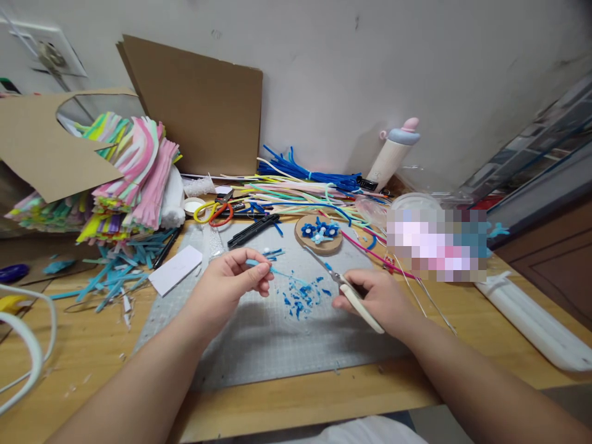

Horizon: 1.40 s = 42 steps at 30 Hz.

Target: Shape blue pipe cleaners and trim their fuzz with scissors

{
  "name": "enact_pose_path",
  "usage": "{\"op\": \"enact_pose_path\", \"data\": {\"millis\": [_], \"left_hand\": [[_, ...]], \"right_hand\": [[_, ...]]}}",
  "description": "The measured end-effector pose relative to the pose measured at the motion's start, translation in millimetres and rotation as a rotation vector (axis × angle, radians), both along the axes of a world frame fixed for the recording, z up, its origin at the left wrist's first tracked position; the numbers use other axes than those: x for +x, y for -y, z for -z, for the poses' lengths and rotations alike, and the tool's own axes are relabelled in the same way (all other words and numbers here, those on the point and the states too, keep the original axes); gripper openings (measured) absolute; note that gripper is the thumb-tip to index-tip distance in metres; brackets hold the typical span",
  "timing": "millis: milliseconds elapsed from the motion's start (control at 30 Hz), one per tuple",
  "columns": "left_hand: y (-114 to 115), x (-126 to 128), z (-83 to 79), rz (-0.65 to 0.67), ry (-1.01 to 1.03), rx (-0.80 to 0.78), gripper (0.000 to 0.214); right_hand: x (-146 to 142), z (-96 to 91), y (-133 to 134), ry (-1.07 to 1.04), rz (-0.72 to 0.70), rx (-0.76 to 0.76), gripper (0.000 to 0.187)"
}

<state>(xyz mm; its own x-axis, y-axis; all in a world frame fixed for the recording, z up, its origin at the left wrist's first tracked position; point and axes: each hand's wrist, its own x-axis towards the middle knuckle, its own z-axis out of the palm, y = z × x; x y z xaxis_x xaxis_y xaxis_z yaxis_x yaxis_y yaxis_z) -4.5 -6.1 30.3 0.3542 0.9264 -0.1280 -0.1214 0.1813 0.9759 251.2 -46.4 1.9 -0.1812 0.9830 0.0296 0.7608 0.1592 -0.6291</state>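
My left hand [234,277] pinches a thin light-blue pipe cleaner [277,269] between thumb and fingers, above a grey cutting mat [277,339]. My right hand [377,299] grips small scissors with cream handles [354,296], their blades pointing up-left toward the strip's free end. Blue trimmed scraps [303,299] lie on the mat between the two hands. A round cork coaster [319,237] with small blue flowers sits just beyond.
Stacks of pastel pipe cleaners [134,179] and cardboard [203,105] stand at the back left. Loose coloured stems [300,185], a black utility knife [252,229], orange-yellow scissors [213,213] and a bottle [393,154] lie behind. A white plastic strip [531,320] sits at right.
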Motion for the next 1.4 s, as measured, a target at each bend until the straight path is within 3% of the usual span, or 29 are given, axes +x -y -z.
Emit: {"op": "enact_pose_path", "data": {"millis": [100,267,533,733,933,1200,1400], "left_hand": [[0,-1,0.4,0.017,-0.014,0.018,0.013],[1,0,2.6,0.033,-0.032,0.041,0.008],[2,4,0.1,0.126,0.068,-0.118,0.019],[0,3,4.5,-0.056,-0.122,0.098,0.015],[3,6,2.9,-0.08,-0.174,0.179,0.015],[4,9,7.2,0.016,-0.037,0.01,0.015],[4,12,12.8,0.013,0.046,-0.049,0.015]], "right_hand": [[2,0.1,-2,0.053,0.009,0.065,0.036],[-4,3.0,1,0.133,-0.092,0.125,0.034],[-7,1.2,4,0.236,-0.139,0.177,0.03],[-2,-0.9,2,0.143,-0.071,0.238,0.028],[-9,-0.9,6,0.187,-0.137,0.259,0.022],[-11,0.0,4,0.265,-0.121,0.241,0.019],[-13,0.1,6,0.218,-0.125,0.229,0.024]]}}
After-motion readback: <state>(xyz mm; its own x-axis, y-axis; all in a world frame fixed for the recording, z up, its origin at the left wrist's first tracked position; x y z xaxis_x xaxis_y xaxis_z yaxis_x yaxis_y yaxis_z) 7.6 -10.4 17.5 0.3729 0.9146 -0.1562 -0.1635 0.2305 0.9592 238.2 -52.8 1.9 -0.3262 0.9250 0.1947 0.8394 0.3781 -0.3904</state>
